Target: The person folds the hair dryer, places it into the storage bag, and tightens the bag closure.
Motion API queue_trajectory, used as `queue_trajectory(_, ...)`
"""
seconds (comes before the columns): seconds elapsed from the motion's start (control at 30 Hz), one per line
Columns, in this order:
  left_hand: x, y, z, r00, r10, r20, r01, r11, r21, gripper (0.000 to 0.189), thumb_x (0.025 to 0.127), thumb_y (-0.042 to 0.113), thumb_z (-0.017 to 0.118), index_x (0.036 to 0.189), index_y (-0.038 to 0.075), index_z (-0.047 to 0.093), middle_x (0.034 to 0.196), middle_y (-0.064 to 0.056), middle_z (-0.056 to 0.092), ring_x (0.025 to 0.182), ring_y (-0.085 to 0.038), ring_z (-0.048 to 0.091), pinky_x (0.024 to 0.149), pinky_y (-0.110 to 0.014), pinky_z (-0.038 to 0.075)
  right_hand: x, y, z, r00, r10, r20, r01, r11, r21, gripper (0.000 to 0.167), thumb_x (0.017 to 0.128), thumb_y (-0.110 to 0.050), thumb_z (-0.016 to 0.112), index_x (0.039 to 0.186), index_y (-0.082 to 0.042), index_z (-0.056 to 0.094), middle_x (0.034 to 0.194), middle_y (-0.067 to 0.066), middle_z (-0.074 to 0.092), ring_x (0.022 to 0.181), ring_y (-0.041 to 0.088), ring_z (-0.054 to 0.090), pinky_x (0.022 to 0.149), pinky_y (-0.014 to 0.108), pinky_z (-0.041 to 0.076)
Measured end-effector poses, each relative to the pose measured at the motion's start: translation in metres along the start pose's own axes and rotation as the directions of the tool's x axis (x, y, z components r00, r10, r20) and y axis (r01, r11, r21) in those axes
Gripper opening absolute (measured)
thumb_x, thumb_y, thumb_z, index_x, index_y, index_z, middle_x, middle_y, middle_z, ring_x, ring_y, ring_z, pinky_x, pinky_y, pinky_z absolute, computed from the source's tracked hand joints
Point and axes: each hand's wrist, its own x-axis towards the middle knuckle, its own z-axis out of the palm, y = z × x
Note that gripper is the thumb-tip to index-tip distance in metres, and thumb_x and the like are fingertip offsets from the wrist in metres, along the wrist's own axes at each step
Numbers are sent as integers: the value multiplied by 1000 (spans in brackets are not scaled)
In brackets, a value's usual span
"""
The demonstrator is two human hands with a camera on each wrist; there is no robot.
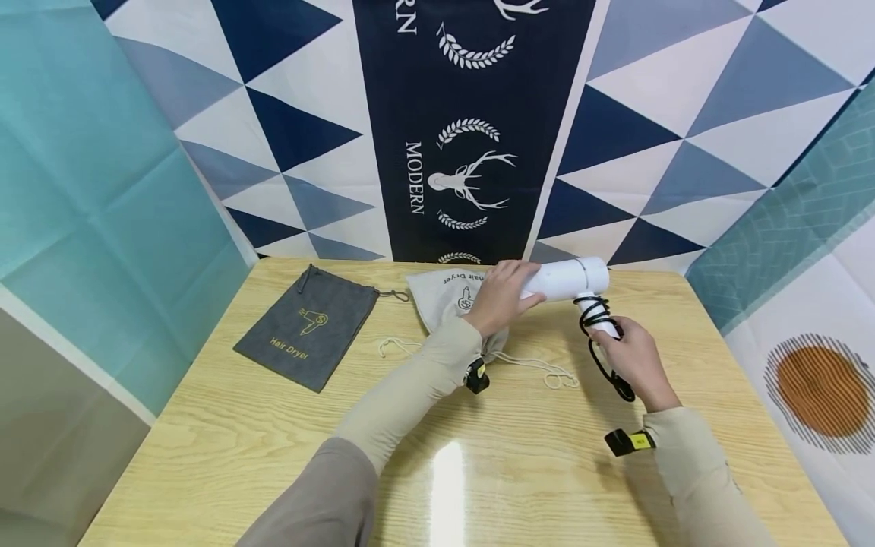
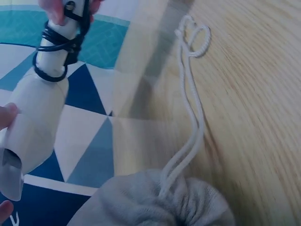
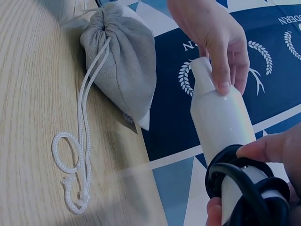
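Note:
A white hair dryer is held up above the back right of the table, its barrel lying nearly level. My left hand grips the nozzle end, thumb on the barrel in the right wrist view. Its handle is in my right hand, with a black cord wound round it and a loop hanging below. Behind my left forearm lies a light grey drawstring bag printed "Hair Dryer", gathered at its mouth in the right wrist view. My left hand and sleeve hide part of it.
Left of the light bag, a dark grey drawstring pouch lies flat. White drawstrings trail over the wooden table. Patterned cloth walls stand along the back and both sides.

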Motion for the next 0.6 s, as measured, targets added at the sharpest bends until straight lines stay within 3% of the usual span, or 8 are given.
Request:
queue_trajectory(0.1, -1, -5, -7, 999, -20, 29, 21, 998, -60, 61, 87, 47, 68, 137, 15, 54, 133, -2, 59, 124, -19, 53, 105, -32, 42, 0, 0, 0, 1000, -20, 11, 20, 1000, -8, 55, 100, -35, 49, 127, 12, 49, 107, 28, 59, 82, 28, 55, 63, 30, 44)
queue_trajectory(0.27, -2, -14, -20, 981, -83, 172, 114, 978, -175, 70, 85, 51, 70, 142, 17, 48, 135, -2, 58, 120, -16, 54, 99, -32, 44, 0, -5, 0, 998, -55, 38, 56, 998, -14, 53, 100, -34, 50, 128, 12, 50, 107, 26, 60, 84, 27, 55, 66, 30, 43)
queue_trajectory(0.47, -7, -28, -28, 948, -124, 292, 225, 912, -344, 68, 83, 52, 72, 139, 19, 51, 130, -1, 62, 108, -13, 59, 92, -29, 48, -3, -12, -1, 991, -103, 88, 103, 995, 3, 53, 100, -32, 52, 130, 11, 49, 109, 27, 60, 82, 24, 55, 64, 30, 44)
queue_trajectory(0.6, -9, -35, -35, 927, -136, 350, 274, 882, -383, 65, 85, 50, 70, 138, 17, 53, 126, -3, 64, 106, -14, 60, 91, -27, 48, -4, -15, 1, 986, -133, 102, 134, 991, -11, 52, 99, -30, 53, 130, 11, 49, 108, 27, 60, 82, 25, 56, 65, 30, 45)
